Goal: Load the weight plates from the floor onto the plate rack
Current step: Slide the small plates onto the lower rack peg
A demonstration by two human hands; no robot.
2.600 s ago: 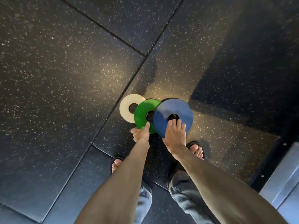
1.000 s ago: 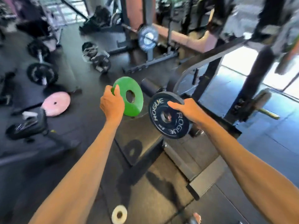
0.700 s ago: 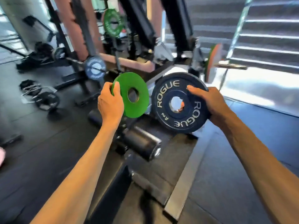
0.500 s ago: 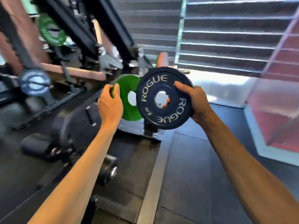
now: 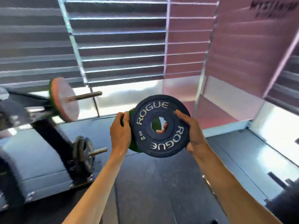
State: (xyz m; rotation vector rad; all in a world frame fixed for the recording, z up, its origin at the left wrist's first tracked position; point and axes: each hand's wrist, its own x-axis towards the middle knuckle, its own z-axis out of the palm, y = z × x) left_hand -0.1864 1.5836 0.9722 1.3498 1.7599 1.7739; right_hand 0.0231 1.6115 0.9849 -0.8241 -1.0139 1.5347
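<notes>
At chest height, right hand point(image 5: 192, 136) grips the dark 2 kg plate point(image 5: 160, 126); left hand point(image 5: 120, 132) grips the green plate point(image 5: 127, 114) behind it. Rack pegs point(image 5: 85, 96) sit well left. Risk: overlapping plates knock, slip, and drop toward the floor point(image 5: 153, 183).

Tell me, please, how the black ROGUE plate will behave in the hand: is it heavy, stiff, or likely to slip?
The black plate reads 2 KG, so it is probably light enough for the right hand alone. It looks rigid, with no bend. The grip is only at its rim, so it might slip or swing against the green plate behind it.
</notes>
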